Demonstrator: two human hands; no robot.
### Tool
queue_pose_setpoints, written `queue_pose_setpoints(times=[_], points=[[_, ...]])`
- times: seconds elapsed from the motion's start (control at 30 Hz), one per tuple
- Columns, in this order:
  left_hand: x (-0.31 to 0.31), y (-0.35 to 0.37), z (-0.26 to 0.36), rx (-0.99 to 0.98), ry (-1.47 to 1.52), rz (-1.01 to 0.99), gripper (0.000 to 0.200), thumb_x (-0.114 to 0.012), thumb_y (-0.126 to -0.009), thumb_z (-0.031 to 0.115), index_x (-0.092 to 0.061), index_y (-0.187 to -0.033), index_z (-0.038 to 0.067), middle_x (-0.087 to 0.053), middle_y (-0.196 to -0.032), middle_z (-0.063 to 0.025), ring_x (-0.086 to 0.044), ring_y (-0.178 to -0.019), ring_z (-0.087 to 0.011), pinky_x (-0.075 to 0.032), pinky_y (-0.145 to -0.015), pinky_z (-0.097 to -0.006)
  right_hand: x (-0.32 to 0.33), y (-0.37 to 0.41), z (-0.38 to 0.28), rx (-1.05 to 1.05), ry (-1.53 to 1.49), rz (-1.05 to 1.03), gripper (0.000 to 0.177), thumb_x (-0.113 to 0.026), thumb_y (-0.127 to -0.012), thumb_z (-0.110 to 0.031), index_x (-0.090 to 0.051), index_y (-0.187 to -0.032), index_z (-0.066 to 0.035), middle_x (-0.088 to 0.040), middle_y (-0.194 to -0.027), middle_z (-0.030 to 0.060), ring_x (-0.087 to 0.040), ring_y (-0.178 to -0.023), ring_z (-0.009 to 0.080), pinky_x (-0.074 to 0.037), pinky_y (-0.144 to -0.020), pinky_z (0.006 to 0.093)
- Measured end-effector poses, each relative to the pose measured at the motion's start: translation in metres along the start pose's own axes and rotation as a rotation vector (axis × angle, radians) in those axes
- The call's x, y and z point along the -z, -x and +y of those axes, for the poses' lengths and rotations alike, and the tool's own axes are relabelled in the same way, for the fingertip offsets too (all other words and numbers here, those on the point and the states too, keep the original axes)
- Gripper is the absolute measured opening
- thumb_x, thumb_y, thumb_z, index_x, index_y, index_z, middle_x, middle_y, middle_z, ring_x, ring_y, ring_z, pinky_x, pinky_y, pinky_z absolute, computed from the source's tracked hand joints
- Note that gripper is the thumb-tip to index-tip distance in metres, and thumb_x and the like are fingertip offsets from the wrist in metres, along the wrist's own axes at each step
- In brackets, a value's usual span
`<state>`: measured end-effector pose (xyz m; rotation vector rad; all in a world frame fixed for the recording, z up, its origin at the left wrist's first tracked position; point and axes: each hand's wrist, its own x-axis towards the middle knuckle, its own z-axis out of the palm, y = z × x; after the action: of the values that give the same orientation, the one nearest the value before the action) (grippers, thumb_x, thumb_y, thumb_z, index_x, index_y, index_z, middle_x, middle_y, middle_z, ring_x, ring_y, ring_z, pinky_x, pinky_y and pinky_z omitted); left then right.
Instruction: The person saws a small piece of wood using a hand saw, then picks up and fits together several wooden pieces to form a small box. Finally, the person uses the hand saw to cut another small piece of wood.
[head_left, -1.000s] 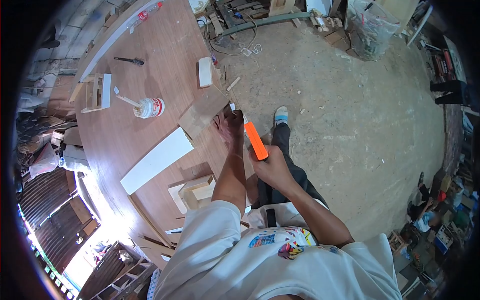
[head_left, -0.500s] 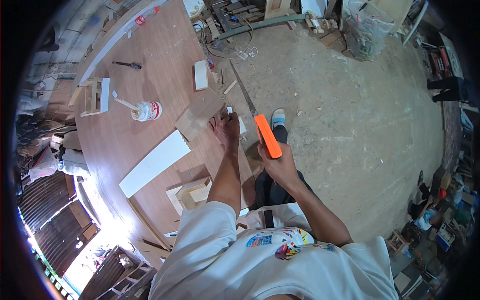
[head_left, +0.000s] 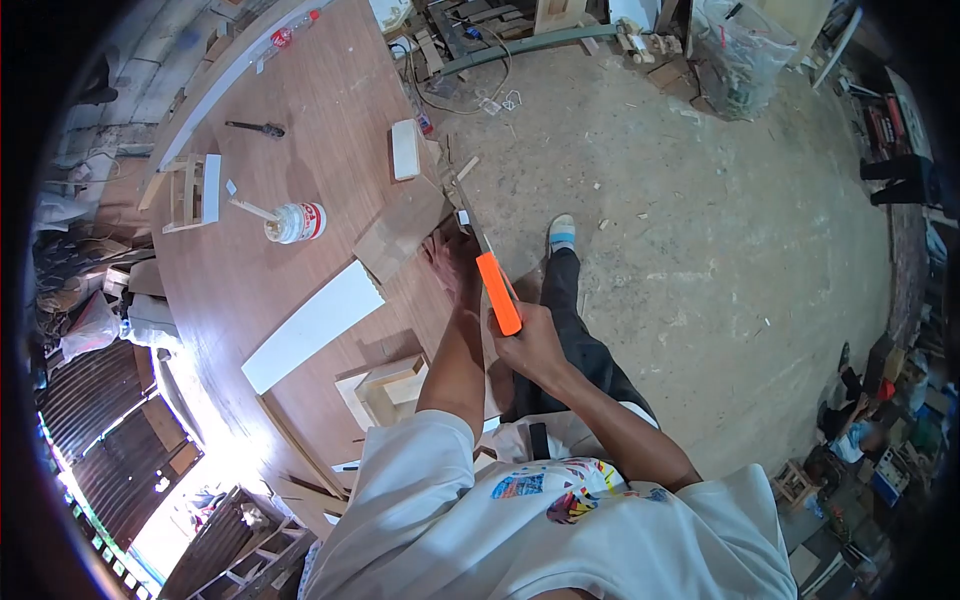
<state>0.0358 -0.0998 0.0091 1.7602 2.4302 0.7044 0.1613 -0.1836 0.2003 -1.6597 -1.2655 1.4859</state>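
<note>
My right hand (head_left: 528,338) is wrapped round the orange handle of a handsaw (head_left: 499,294). The saw's thin blade points up and away, running beside the table's edge and my left hand. My left hand (head_left: 452,262) lies at the edge of the wooden table (head_left: 330,110), against the near end of a brown board (head_left: 404,234). A small white piece (head_left: 462,217) shows between its fingertips and the blade; whether the fingers grip it is hard to tell. A long white board (head_left: 312,327) lies left of my left forearm.
On the table are a glue jar (head_left: 296,222) with a stick, a dark tool (head_left: 256,129), a white block (head_left: 405,150), a small wooden frame (head_left: 190,193) and a wooden box (head_left: 388,392). A person (head_left: 852,438) is far right.
My right hand has brought the saw leftward and back toward my body, so its blade is now beside my left hand. My left hand has hardly moved.
</note>
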Motion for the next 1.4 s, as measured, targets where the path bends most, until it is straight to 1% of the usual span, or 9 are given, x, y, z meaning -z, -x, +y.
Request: queue_pose_setpoints(times=[0.1,0.5,0.57,0.67,0.77,0.87,0.97,1.13,1.4], points=[[0.01,0.0,0.005,0.003,0.044,-0.02,0.014,-0.064,-0.068,0.023,-0.071,-0.069,0.011,-0.06,-0.093,-0.0068,-0.055,-0.103,-0.027,-0.036,-0.099,-0.0433,0.0,-0.001,-0.007,0.021,-0.052,0.018,0.025,-0.064,-0.081,-0.016,-0.059,-0.073,0.007,-0.056,-0.06,0.0235,-0.059,-0.056,0.0381,-0.047,-0.057,0.0405],[0.011,-0.001,0.008,-0.013,0.019,-0.011,0.014,-0.065,-0.07,0.025,-0.071,-0.069,0.013,-0.058,-0.086,-0.006,-0.054,-0.096,-0.026,-0.036,-0.097,-0.0419,0.002,-0.003,-0.007,-0.009,-0.012,-0.007,0.026,-0.065,-0.08,-0.017,-0.059,-0.072,0.007,-0.056,-0.06,0.0237,-0.061,-0.056,0.0374,-0.047,-0.056,0.0408],[0.011,-0.001,0.009,-0.022,0.031,0.018,0.014,-0.065,-0.07,0.025,-0.071,-0.069,0.013,-0.058,-0.086,-0.0066,-0.054,-0.096,-0.0268,-0.036,-0.097,-0.0422,0.002,-0.003,-0.006,-0.009,0.017,-0.008,0.018,-0.062,-0.082,-0.011,-0.059,-0.075,0.006,-0.052,-0.055,0.0132,-0.053,-0.051,0.0134,-0.044,-0.052,0.0318],[0.016,-0.008,0.014,-0.029,-0.001,0.057,0.015,-0.065,-0.073,0.026,-0.071,-0.069,0.012,-0.059,-0.087,-0.0077,-0.054,-0.098,-0.0282,-0.035,-0.099,-0.0427,0.003,-0.003,-0.006,-0.003,-0.008,0.001,0.017,-0.062,-0.082,-0.01,-0.059,-0.076,0.006,-0.051,-0.055,0.0116,-0.051,-0.052,0.0124,-0.044,-0.053,0.0317],[0.015,-0.012,0.013,0.256,0.006,-0.336,0.018,-0.064,-0.074,0.027,-0.071,-0.069,0.012,-0.059,-0.088,-0.0079,-0.053,-0.1,-0.0286,-0.034,-0.1,-0.0434,0.003,-0.004,-0.005,-0.02,-0.032,-0.004,0.016,-0.061,-0.081,-0.009,-0.059,-0.077,0.006,-0.052,-0.056,0.0107,-0.051,-0.053,0.0117,-0.044,-0.054,0.0318],[0.017,-0.008,0.015,0.005,-0.014,0.039,0.02,-0.064,-0.075,0.028,-0.071,-0.068,0.011,-0.06,-0.088,-0.0076,-0.053,-0.102,-0.0283,-0.034,-0.1,-0.0432,0.004,-0.005,-0.002,-0.017,-0.023,-0.025,0.015,-0.06,-0.081,-0.009,-0.059,-0.077,0.005,-0.052,-0.057,0.0108,-0.051,-0.055,0.0109,-0.044,-0.055,0.0316],[0.041,-0.023,0.032,0.312,0.024,-0.387,0.02,-0.063,-0.076,0.028,-0.071,-0.067,0.012,-0.06,-0.089,-0.007,-0.053,-0.101,-0.0278,-0.035,-0.099,-0.0429,0.003,-0.006,-0.002,-0.019,-0.005,-0.035,0.015,-0.06,-0.081,-0.009,-0.058,-0.077,0.005,-0.051,-0.057,0.0101,-0.05,-0.056,0.0098,-0.044,-0.055,0.0305],[0.012,-0.003,0.017,0.062,-0.059,0.018,0.019,-0.062,-0.076,0.028,-0.071,-0.068,0.013,-0.06,-0.089,-0.0058,-0.054,-0.097,-0.0259,-0.037,-0.097,-0.0425,0.009,-0.011,-0.023,-0.063,-0.036,-0.032,0.018,-0.059,-0.082,-0.01,-0.057,-0.075,0.006,-0.05,-0.056,0.0101,-0.048,-0.057,0.0093,-0.043,-0.056,0.0305],[-0.015,0.007,0.004,0.095,-0.076,0.042,0.018,-0.062,-0.073,0.026,-0.072,-0.073,0.01,-0.061,-0.092,-0.0064,-0.055,-0.097,-0.0266,-0.04,-0.095,-0.044,0.014,0.014,-0.04,-0.09,-0.006,-0.008,0.022,-0.06,-0.083,-0.012,-0.055,-0.071,0.006,-0.049,-0.055,0.0092,-0.048,-0.057,0.0089,-0.042,-0.054,0.032]])
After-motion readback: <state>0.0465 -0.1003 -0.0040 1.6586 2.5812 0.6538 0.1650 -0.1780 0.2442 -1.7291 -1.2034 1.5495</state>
